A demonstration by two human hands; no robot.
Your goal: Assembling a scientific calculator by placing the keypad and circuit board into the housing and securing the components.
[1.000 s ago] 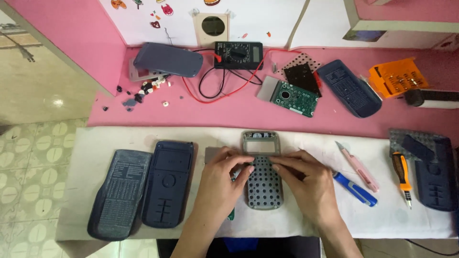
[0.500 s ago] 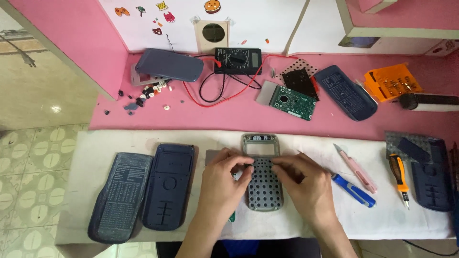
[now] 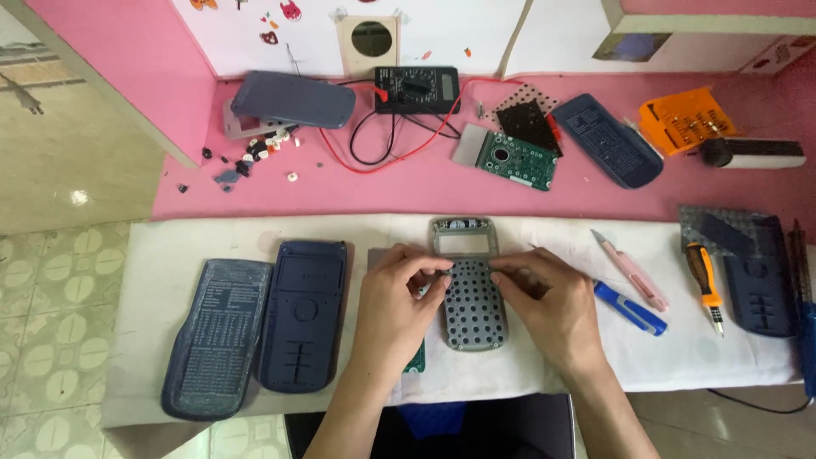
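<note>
— What sits between the hands?

— A grey calculator front shell (image 3: 470, 293), lying face down on the white mat (image 3: 170, 255) near the table's front edge; its display window is at the far end, and a dark rubber keypad membrane (image 3: 473, 297) dotted with bumps covers the rest of it.

— And the hands themselves?

— The left hand (image 3: 395, 297) has its fingertips pinched on the membrane's upper left corner; the right hand (image 3: 552, 297) has thumb and fingers pressed together at the upper right corner; both are curled and touching the shell, neither lying flat or spread.

— Anything under the left hand?

— A green edge of circuit board (image 3: 416, 361) peeks out below the palm; how much is hidden I cannot tell.

— What lies to the left?

— Two dark blue calculator back covers, side by side and nearly touching; the near one (image 3: 303, 314) just beside the left hand, the far one (image 3: 218, 336) with a printed label on it.

— To the right?

— A blue pen-like tool (image 3: 631, 308) just beside the right hand, then a pink utility knife (image 3: 631, 270), then an orange-handled screwdriver (image 3: 704, 272) beside another dark blue cover (image 3: 761, 285).

— Further back?

— On the pink table (image 3: 425, 187): a black multimeter (image 3: 416, 87) with red and black leads, a green circuit board (image 3: 516, 159), another blue cover (image 3: 608, 138) and an orange bit case (image 3: 687, 119).
</note>
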